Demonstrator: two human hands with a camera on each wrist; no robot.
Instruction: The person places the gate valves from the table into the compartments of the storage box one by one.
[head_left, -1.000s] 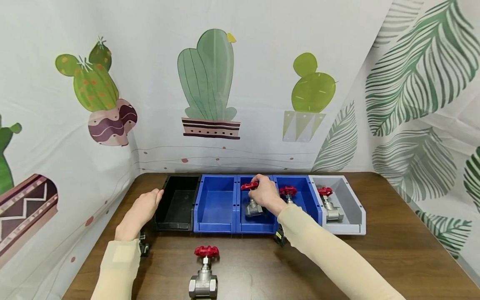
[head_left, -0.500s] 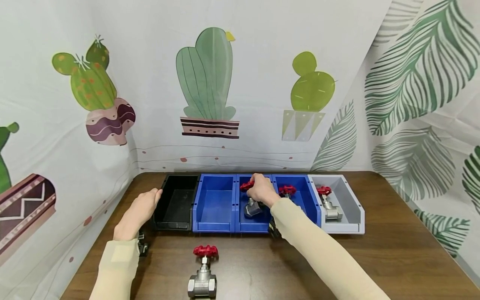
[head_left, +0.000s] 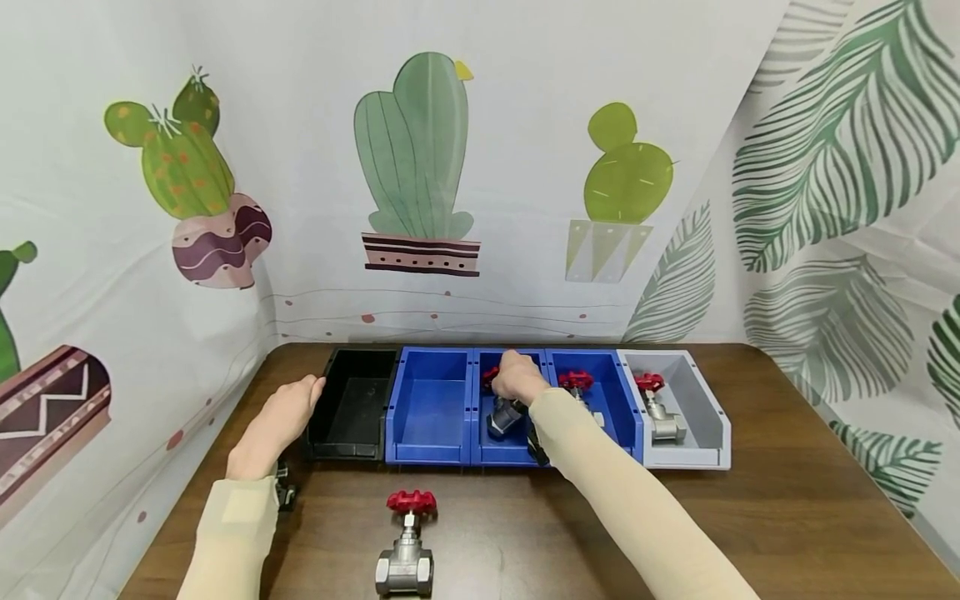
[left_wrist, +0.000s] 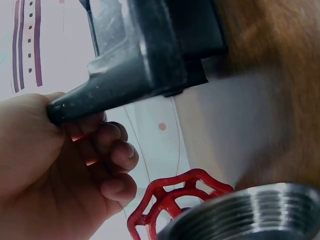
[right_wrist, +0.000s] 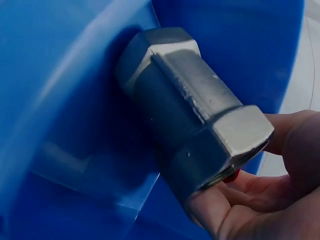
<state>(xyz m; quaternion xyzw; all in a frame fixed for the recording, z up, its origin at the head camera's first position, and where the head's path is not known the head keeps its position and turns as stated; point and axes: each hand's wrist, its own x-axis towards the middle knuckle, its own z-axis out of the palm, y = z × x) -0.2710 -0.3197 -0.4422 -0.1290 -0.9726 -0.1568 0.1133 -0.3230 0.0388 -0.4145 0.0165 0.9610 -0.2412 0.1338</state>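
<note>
My left hand [head_left: 273, 425] pinches the side rim of the black bin [head_left: 347, 451]; in the left wrist view its thumb and curled fingers [left_wrist: 117, 150] lie on either side of the bin wall. My right hand [head_left: 521, 377] reaches into the middle blue bin [head_left: 508, 457] and grips a steel gate valve [head_left: 503, 419] near its red handwheel, which is mostly hidden by the hand. In the right wrist view, the hexagonal ends of that valve body [right_wrist: 192, 95] tilt close over the blue bin floor. Another gate valve [head_left: 405, 567] with a red handwheel lies on the table in front.
Left of the middle bin stands a bare blue bin [head_left: 429, 454]. To the right, another blue bin [head_left: 626, 433] and a grey bin [head_left: 697, 458] each contain a red-wheeled valve. The bins line the back of the wooden table [head_left: 480, 517], before a printed cloth.
My right hand has shifted slightly left, turning and tilting the valve inside the middle blue bin, and now covers more of its handwheel. My left hand stays on the black bin.
</note>
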